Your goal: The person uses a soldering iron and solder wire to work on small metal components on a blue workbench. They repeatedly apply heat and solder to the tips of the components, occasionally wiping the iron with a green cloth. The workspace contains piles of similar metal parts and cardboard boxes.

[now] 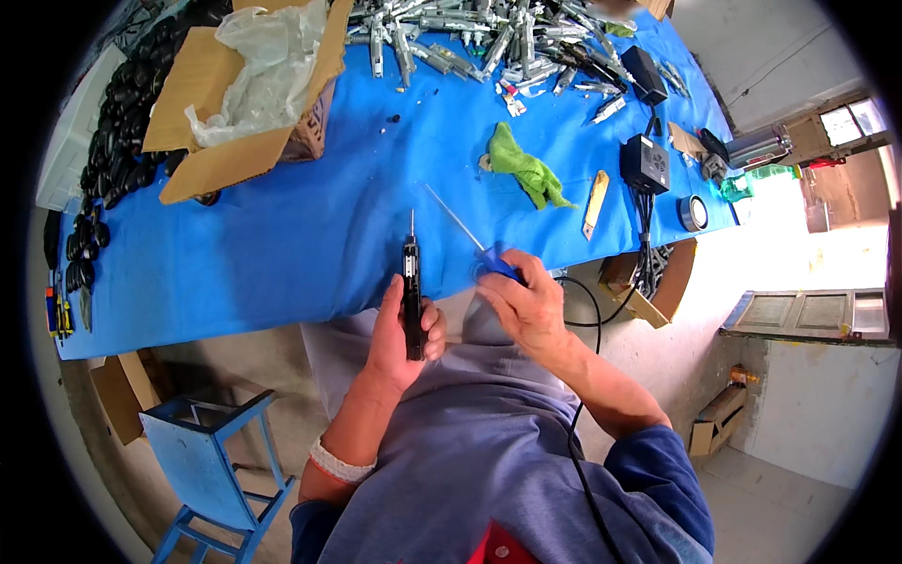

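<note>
My left hand [397, 342] is closed around a slim black device [412, 305] with a bare metal mechanism near its top and a thin metal rod sticking up from it. It stands roughly upright at the table's near edge. In my right hand [532, 308] is a screwdriver [496, 262] with a blue handle, gripped between thumb and fingers. Its long thin shaft slants up and left, the tip to the right of the rod and apart from it. The blue-covered table [282, 254] lies beyond both hands.
Beyond my hands lie a green cloth [524, 164], a yellow utility knife [595, 204] and a black power box [645, 164] with cables. Metal mechanisms [498, 42] are heaped at the back. An open cardboard box [230, 167] and black parts [117, 141] sit left; a blue chair [202, 461] stands below.
</note>
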The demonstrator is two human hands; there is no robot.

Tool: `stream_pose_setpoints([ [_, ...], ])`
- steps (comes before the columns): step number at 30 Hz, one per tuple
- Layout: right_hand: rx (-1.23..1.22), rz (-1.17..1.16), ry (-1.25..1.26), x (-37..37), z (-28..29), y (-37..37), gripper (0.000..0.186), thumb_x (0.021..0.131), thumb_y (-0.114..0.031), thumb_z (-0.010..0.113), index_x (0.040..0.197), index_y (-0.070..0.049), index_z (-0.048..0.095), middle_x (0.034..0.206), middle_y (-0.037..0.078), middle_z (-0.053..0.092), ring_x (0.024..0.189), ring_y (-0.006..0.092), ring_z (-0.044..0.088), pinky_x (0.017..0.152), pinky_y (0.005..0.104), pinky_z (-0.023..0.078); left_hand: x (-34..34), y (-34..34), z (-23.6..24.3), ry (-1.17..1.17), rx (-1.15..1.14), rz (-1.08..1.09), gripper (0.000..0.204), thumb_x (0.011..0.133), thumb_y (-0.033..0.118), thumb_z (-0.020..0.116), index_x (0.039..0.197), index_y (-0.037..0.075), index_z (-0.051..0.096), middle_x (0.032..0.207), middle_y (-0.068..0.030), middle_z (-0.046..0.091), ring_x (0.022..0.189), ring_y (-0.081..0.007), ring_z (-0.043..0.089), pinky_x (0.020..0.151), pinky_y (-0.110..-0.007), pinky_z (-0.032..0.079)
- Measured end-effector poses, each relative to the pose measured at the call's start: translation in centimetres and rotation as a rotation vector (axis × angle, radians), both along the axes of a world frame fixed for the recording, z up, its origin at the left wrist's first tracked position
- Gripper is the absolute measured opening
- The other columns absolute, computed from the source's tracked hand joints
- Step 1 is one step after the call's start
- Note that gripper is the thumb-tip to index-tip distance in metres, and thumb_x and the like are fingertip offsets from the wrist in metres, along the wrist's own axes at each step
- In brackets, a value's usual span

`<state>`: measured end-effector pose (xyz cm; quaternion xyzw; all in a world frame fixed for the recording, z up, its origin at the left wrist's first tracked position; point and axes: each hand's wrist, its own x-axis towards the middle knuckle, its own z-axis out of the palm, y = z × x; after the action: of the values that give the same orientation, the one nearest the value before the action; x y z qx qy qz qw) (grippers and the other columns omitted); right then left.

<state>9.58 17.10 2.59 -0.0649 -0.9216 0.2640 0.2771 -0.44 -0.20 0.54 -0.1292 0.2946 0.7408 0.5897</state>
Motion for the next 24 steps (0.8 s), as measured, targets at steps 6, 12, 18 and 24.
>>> stream_pose_setpoints([
  [6, -0.144, 0.043, 0.087, 2.8, 0.5, 0.2, 0.026, 0.069, -0.001, 0.078, 0.093, -0.002, 0.067, 0.1, 0.014, 0.057, 0.069, 0.0201, 0.056, 0.059, 0.0288, 0.044, -0.2, 0.3, -0.3, -0.033, 0.032, -0.026, 0.063, 0.091, 0.065, 0.038, 0.061, 0.011, 0.044, 0.059, -0.0044, 0.046, 0.046, -0.0164, 0.041, 0.045, -0.028, 0.032],
  [12, -0.202, 0.054, 0.028, 5.2, 1.2, 0.0, 0.024, 0.072, 0.004, 0.072, 0.095, -0.002, 0.068, 0.101, 0.013, 0.056, 0.075, 0.0192, 0.056, 0.06, 0.0281, 0.044, -0.2, 0.4, -0.2, -0.047, 0.016, -0.028, 0.06, 0.091, 0.063, 0.041, 0.06, 0.011, 0.044, 0.057, -0.0037, 0.044, 0.045, -0.0152, 0.039, 0.044, -0.027, 0.031],
  [18, -0.33, -0.051, 0.019, 4.2, 2.6, 0.5, 0.024, 0.072, 0.01, 0.064, 0.093, -0.003, 0.068, 0.103, 0.012, 0.057, 0.073, 0.0187, 0.057, 0.061, 0.026, 0.044, -0.1, 0.7, 0.3, -0.023, -0.03, -0.031, 0.06, 0.091, 0.062, 0.042, 0.059, 0.011, 0.043, 0.057, -0.0038, 0.044, 0.045, -0.0153, 0.04, 0.044, -0.027, 0.032],
  [24, -0.931, -0.063, -0.143, 4.2, 4.6, 1.2, 0.034, 0.085, 0.003, 0.055, 0.119, -0.002, 0.056, 0.094, 0.002, 0.056, 0.07, 0.0072, 0.049, 0.062, 0.0213, 0.041, 0.1, 0.5, -0.4, 0.037, -0.047, -0.047, 0.061, 0.09, 0.064, 0.044, 0.06, 0.011, 0.045, 0.059, -0.005, 0.048, 0.047, -0.0165, 0.044, 0.045, -0.027, 0.034],
])
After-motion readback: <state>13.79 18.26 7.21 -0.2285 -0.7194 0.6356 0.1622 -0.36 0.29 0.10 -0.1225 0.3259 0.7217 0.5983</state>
